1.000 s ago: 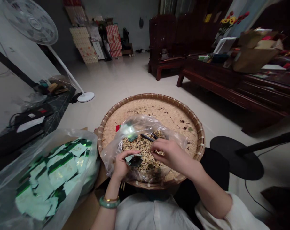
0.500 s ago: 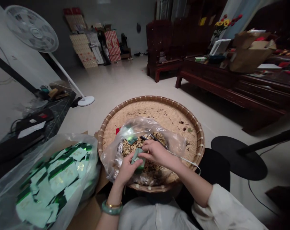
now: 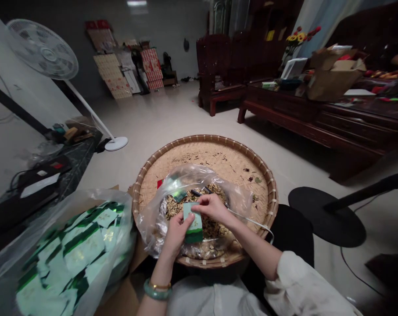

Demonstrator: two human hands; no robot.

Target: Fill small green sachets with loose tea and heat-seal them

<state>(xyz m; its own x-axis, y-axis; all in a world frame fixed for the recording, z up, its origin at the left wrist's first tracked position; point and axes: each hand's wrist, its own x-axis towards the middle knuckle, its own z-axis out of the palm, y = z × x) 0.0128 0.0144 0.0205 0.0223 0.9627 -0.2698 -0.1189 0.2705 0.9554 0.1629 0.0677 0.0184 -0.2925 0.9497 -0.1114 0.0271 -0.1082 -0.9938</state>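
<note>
A small green sachet (image 3: 194,229), pale above with a darker green band below, is held flat over the loose dried material. My left hand (image 3: 177,230) grips its left side, thumb across the front. At its top edge, my right hand (image 3: 213,208) pinches it between thumb and fingers. Beneath lies an open clear plastic bag (image 3: 152,219) holding chopped, tan dried pieces (image 3: 176,205). Inside that bag are another green sachet (image 3: 179,195) and dark stick-like handles (image 3: 196,192). The bag rests in a round woven bamboo tray (image 3: 199,151).
At the left stands a large plastic bag (image 3: 120,232) full of green sachets (image 3: 83,245). A white standing fan (image 3: 116,143) is beyond it. A dark wooden table (image 3: 297,109) runs along the right, and a round black base (image 3: 327,217) stands nearer. A white cord (image 3: 251,221) crosses the tray's right side.
My right hand has moved from above the dried pieces to the sachet's top edge. The sachet, earlier tilted and gaping in my left hand, now faces me flat.
</note>
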